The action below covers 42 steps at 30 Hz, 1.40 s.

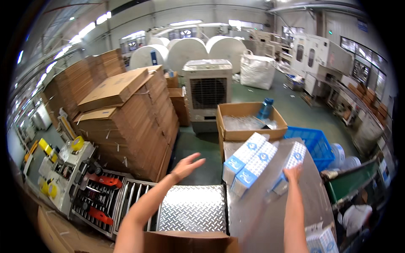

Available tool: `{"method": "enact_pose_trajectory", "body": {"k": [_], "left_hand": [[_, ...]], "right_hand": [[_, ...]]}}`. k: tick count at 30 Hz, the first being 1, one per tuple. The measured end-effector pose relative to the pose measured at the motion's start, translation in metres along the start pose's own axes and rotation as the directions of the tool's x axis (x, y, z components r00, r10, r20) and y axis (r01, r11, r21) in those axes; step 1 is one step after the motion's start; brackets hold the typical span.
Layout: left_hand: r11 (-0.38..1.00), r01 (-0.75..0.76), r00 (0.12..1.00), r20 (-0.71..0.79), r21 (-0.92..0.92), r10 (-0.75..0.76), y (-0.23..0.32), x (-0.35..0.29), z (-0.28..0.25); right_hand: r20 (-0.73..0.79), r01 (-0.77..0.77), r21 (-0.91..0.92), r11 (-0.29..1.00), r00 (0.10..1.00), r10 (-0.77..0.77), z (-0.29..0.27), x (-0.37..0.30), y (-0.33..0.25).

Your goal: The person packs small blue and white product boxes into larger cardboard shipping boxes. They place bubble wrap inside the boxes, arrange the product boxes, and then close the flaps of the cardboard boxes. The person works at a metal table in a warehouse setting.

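Where packs (256,165) lie, the tabletop (253,217) seems metal; rolls (187,55) stand beyond

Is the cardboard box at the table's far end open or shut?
Open: clear plastic and a blue bottle show inside the box.

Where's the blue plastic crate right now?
In the head view, the blue crate is right of centre, just past the metal table and beside the open cardboard box.
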State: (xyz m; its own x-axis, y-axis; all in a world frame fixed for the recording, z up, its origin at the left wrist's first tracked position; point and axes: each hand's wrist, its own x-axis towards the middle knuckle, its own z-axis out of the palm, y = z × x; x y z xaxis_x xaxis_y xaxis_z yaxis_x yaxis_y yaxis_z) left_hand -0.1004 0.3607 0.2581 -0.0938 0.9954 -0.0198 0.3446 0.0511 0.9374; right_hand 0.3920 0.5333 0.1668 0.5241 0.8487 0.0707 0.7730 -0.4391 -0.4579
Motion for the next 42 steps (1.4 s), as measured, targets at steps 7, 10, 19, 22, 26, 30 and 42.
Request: {"method": "enact_pose_trajectory", "body": {"k": [7, 10, 19, 22, 26, 30, 42], "left_hand": [[0.94, 0.216, 0.975, -0.009, 0.265, -0.221, -0.054, 0.158, 0.12], [0.909, 0.175, 0.896, 0.321, 0.379, -0.307, -0.039, 0.152, 0.175], [0.991, 0.117, 0.344, 0.939, -0.066, 0.022, 0.02, -0.081, 0.344], [0.96, -0.274, 0.318, 0.948, 0.06, 0.031, 0.043, -0.109, 0.388], [0.478, -0.859, 0.397, 0.829, 0.184, 0.394, 0.051, -0.122, 0.38], [0.171, -0.943, 0.315, 0.596, 0.286, 0.739, -0.008, -0.109, 0.416], [0.074, -0.851, 0.352, 0.461, 0.52, 0.815, -0.018, -0.137, 0.419]], "right_hand": [[0.281, 0.241, -0.056, 0.969, 0.935, -0.217, -0.009, -0.041, -0.002], [0.26, 0.323, -0.016, 0.946, 0.915, -0.308, -0.012, -0.034, 0.028], [0.419, 0.641, 0.114, 0.759, 0.662, -0.622, -0.115, -0.023, 0.139], [0.068, 0.833, -0.237, 0.5, 0.528, -0.847, -0.103, -0.048, 0.186], [0.001, 0.901, 0.014, 0.434, 0.434, -0.901, -0.094, -0.124, 0.166], [0.04, 0.854, 0.114, 0.507, 0.506, -0.862, -0.108, -0.126, 0.158], [0.227, 0.873, -0.11, 0.475, 0.487, -0.843, -0.084, -0.116, 0.185]]}}
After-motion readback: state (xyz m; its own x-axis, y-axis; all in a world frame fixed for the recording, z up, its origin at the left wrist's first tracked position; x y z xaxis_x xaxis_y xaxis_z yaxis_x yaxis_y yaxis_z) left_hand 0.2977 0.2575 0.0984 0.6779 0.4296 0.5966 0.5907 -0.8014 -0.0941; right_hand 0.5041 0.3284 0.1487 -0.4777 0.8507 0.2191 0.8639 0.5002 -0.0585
